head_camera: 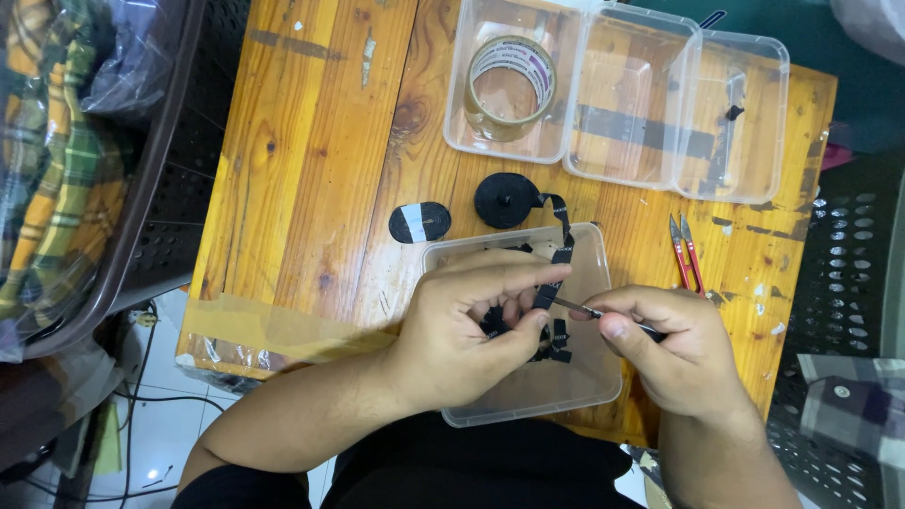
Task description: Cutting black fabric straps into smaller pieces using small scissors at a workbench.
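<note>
Left hand [471,325] pinches black ribbon strip [563,247], long axis running up-right toward its roll [505,199]. Right hand [669,353] grips thin metal tool [577,307], tip pointing left at strip.

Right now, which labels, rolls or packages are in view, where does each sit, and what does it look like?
Tape roll: in the top-left clear tub, brownish ring, white printed core.
Label ribbon roll: mid-table, black coil.
Ribbon strip: black, running from the coil to the left hand.
Oval roll: left of the coil, black with a white patch.
Plastic-wrapped plaid fabric: left basket.
</note>
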